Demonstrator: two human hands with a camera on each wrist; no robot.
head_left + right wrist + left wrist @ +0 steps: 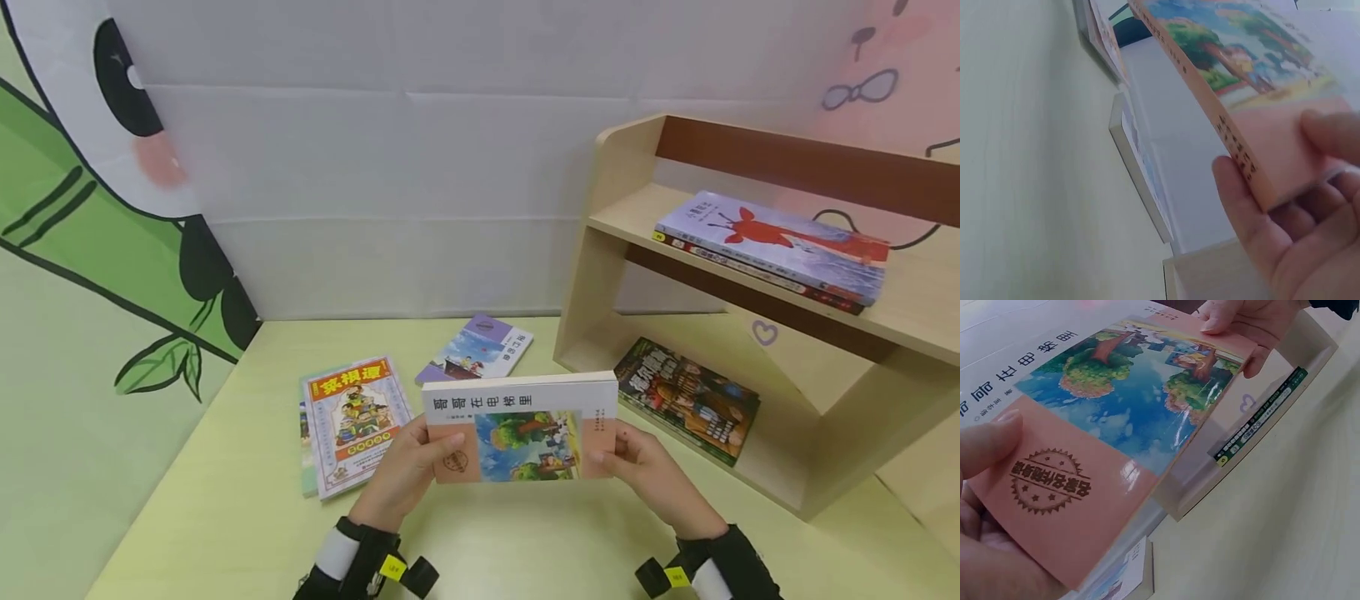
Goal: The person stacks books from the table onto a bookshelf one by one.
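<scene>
Both hands hold up one paperback book by its two ends, above the table. Its cover has a white band with dark characters, a picture of trees and blue sky, and salmon ends. My left hand pinches the left end, thumb on the cover and fingers behind. At the right end my right hand grips likewise, its thumb on the salmon part. In the right wrist view the printed spine faces the camera. A round brown stamp shows near the left thumb.
A wooden shelf stands at right; stacked books lie on its upper board, dark-covered books on its lower one. Left on the table lie overlapping books, and a purple-and-blue book lies behind the held one.
</scene>
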